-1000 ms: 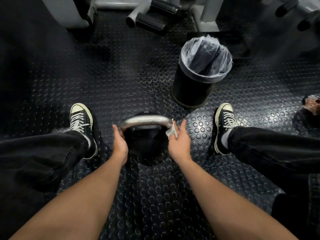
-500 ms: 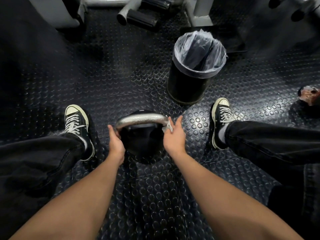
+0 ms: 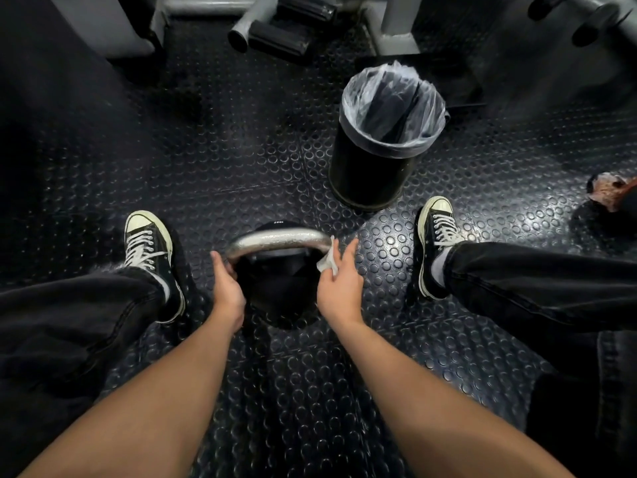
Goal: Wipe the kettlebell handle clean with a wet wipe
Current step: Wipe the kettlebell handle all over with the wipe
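Observation:
A black kettlebell [image 3: 275,291] stands on the studded rubber floor between my feet, its silver handle [image 3: 275,240] arching across the top. My left hand [image 3: 225,288] grips the left end of the handle. My right hand [image 3: 339,288] holds a crumpled white wet wipe [image 3: 326,262] against the right end of the handle, with the index finger stretched out beside it.
A black bin [image 3: 386,146] with a clear plastic liner stands just beyond the kettlebell to the right. My black sneakers [image 3: 148,246] [image 3: 436,236] flank the kettlebell. Gym machine frames and padded rollers [image 3: 279,29] line the far side. A reddish object [image 3: 610,189] lies at the right edge.
The wipe in my right hand has slid slightly down the right end of the handle. My left hand keeps its grip. The view has shifted a little.

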Action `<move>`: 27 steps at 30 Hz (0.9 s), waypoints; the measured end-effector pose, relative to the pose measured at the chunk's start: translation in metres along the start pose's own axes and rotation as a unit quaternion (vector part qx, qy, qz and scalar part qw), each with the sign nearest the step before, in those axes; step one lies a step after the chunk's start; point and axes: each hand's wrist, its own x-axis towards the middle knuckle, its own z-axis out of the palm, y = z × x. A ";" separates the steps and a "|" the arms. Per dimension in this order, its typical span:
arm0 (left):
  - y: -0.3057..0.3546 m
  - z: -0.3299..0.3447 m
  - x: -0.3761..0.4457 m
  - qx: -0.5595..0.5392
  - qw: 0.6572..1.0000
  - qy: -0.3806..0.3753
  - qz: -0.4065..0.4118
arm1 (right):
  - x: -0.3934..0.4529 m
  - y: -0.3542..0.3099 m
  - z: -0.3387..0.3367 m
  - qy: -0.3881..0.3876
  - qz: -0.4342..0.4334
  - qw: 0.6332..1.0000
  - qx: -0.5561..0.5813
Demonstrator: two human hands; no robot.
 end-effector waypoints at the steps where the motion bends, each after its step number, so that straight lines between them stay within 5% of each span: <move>1: 0.000 0.000 -0.001 0.000 1.000 0.002 0.001 | 0.001 0.003 0.001 -0.003 0.005 1.000 -0.003; 27: -0.001 -0.002 -0.002 0.000 1.000 -0.011 0.005 | -0.011 -0.021 0.029 0.071 0.001 0.997 0.042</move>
